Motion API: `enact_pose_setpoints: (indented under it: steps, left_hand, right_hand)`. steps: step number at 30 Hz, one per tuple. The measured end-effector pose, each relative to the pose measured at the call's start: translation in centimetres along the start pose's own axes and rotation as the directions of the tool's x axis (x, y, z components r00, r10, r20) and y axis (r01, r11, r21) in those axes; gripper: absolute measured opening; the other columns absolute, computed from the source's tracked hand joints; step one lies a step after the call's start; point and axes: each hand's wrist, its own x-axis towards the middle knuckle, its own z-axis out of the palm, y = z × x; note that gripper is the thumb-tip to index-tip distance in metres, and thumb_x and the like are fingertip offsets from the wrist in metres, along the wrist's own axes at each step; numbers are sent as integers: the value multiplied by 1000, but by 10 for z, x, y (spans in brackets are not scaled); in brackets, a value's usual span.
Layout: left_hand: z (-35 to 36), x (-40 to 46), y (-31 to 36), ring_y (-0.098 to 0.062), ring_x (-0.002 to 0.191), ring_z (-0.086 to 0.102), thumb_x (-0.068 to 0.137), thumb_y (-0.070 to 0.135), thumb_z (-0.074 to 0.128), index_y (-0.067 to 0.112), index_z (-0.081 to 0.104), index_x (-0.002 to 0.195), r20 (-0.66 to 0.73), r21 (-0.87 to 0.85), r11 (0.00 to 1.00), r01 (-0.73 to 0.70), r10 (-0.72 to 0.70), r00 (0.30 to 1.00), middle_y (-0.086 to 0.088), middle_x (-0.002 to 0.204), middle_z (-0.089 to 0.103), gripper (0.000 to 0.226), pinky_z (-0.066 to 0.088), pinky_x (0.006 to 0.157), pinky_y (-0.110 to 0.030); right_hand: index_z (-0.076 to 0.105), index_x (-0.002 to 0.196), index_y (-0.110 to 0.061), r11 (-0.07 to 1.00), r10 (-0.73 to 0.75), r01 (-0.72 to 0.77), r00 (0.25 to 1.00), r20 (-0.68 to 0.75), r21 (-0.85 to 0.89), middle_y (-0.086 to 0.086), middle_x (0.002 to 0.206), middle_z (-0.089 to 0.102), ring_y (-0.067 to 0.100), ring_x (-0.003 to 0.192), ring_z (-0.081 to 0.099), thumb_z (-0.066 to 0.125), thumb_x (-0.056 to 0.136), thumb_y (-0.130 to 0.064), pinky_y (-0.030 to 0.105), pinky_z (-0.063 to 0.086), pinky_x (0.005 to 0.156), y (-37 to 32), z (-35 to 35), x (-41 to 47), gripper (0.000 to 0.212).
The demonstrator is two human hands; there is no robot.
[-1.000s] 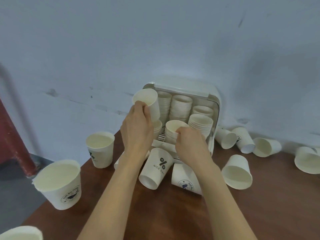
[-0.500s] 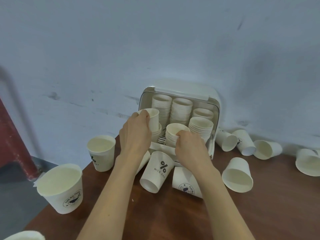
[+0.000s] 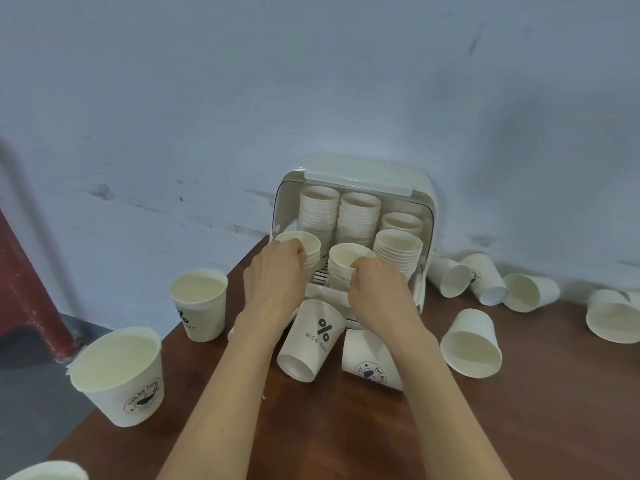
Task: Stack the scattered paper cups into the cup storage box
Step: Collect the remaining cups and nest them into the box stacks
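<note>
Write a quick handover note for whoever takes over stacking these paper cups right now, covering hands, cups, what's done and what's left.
Left hand grips the top cup of the front-left stack inside the cup storage box.
Right hand grips the top cup of the front-middle stack.
Done: six stacks stand in the box.
Left: loose cups on the table: upright ones at left, tipped ones in front of the box and along the wall at right. Seat both held cups, then collect these.

Brown table [image 3: 519,427] under scattered cups [image 3: 471,344], storage box [image 3: 424,271]
</note>
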Motion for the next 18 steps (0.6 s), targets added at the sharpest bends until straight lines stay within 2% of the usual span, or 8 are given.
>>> enact_pose_setpoints:
  steps: [3, 6, 8, 10, 14, 16, 18]
  left_hand:
    - [-1, 0, 1, -23, 80, 43, 98, 23, 41, 18, 64, 104, 7, -9, 1000, 9, -9, 1000, -7, 101, 63, 23, 39, 68, -36]
    - [-2, -1, 1, -26, 81, 47, 98, 26, 41, 20, 64, 105, 17, -9, 1000, 15, -15, 1000, -8, 101, 65, 25, 40, 68, -36]
    - [-5, -3, 3, -30, 91, 54, 98, 30, 42, 21, 62, 112, 14, -13, 1000, 23, -23, 1000, -8, 108, 66, 26, 38, 70, -34]
    - [-11, -6, 9, -33, 106, 54, 98, 34, 43, 21, 56, 125, 11, -22, 999, 27, -26, 1000, -10, 117, 63, 32, 39, 76, -37]
    - [-21, -13, 23, -33, 117, 50, 100, 41, 38, 24, 46, 138, -53, -92, 995, -37, 32, 998, -9, 125, 59, 42, 40, 86, -41]
    - [-22, -20, 31, -30, 113, 53, 100, 42, 37, 26, 46, 137, -89, -157, 984, -86, 72, 993, -8, 115, 64, 42, 41, 87, -41]
    - [-23, -29, 43, -26, 103, 58, 99, 41, 36, 27, 49, 134, -118, -208, 967, -144, 121, 986, -6, 100, 67, 40, 43, 85, -41]
  right_hand:
    - [54, 81, -7, 1000, 6, -6, 1000, 8, 12, 10, 86, 59, 31, 78, 51, 43, 88, -9, 34, 35, 63, 0, 0, 0, 13]
    - [61, 101, -7, 1000, 8, -8, 1000, 17, 25, 13, 101, 63, 34, 97, 57, 43, 90, -9, 37, 42, 73, 0, -2, 0, 22]
    - [59, 116, -8, 998, 19, -20, 1000, 16, 62, 13, 112, 63, 33, 107, 56, 42, 90, -6, 41, 46, 84, -1, -6, -1, 31]
    - [55, 123, -9, 995, 23, -22, 1000, -8, 101, 14, 117, 62, 32, 111, 55, 41, 88, -3, 42, 47, 88, 2, -12, -2, 38]
    - [56, 122, -11, 989, 25, -14, 997, -74, 150, 12, 112, 64, 32, 108, 56, 41, 87, -4, 39, 46, 80, 9, -25, -6, 38]
    - [57, 118, -12, 991, 26, -14, 996, -91, 132, 12, 106, 65, 33, 103, 57, 41, 87, -6, 36, 43, 73, 14, -31, -11, 36]
    - [55, 121, -10, 993, 44, -34, 995, -88, 114, 13, 108, 64, 33, 103, 57, 41, 88, -8, 37, 44, 76, 21, -40, -18, 36]
